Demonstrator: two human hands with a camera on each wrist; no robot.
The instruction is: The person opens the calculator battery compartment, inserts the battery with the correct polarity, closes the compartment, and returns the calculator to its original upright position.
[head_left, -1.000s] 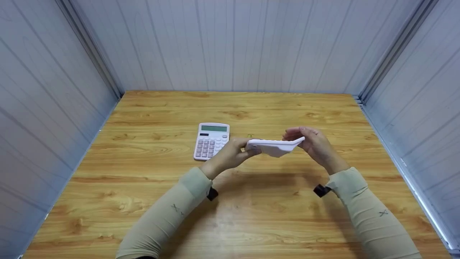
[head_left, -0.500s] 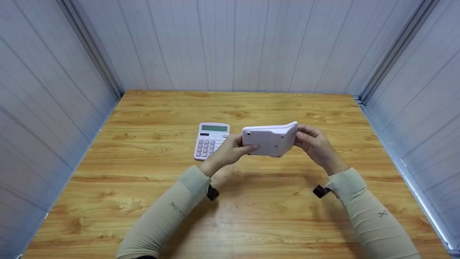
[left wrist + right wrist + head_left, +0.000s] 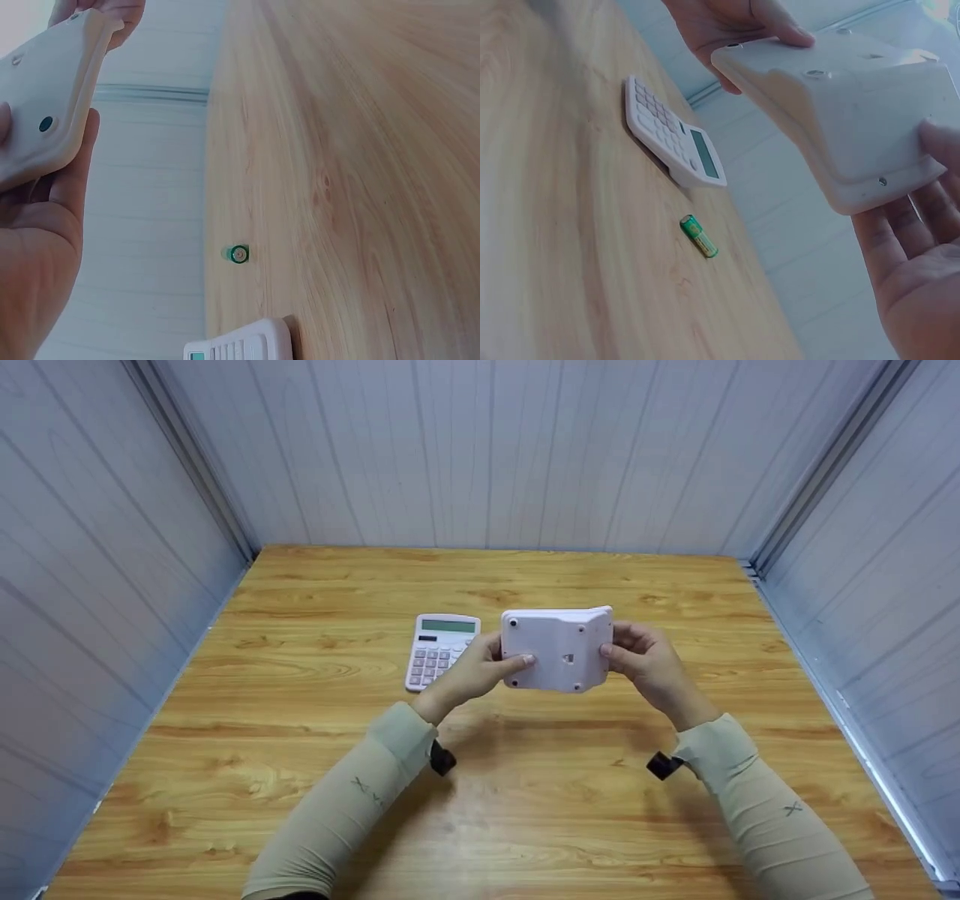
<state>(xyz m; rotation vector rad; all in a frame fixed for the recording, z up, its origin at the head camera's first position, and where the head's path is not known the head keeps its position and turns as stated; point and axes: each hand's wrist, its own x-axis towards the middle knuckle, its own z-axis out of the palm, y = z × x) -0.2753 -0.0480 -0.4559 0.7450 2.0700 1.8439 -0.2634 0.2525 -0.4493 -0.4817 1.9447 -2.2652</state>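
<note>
Both hands hold a white calculator (image 3: 551, 649) above the table, its underside with dark round feet and a small opening turned to the head view. The left hand (image 3: 472, 671) grips one end, thumb on the underside. At the other end the right hand (image 3: 656, 667) pinches the edge, its thumb on the back and fingers behind. In the right wrist view the held calculator (image 3: 877, 120) shows its back and a screw hole. The keys and display of the held one face away.
A second calculator (image 3: 435, 652) lies face up on the wooden table (image 3: 300, 765), partly behind the left hand. A green battery (image 3: 699, 236) lies on the table near it. Pale panel walls (image 3: 480, 457) stand at the back and sides.
The held calculator has tilted from edge-on so that its underside faces the head view. The right hand has come from beside its end to pinch it.
</note>
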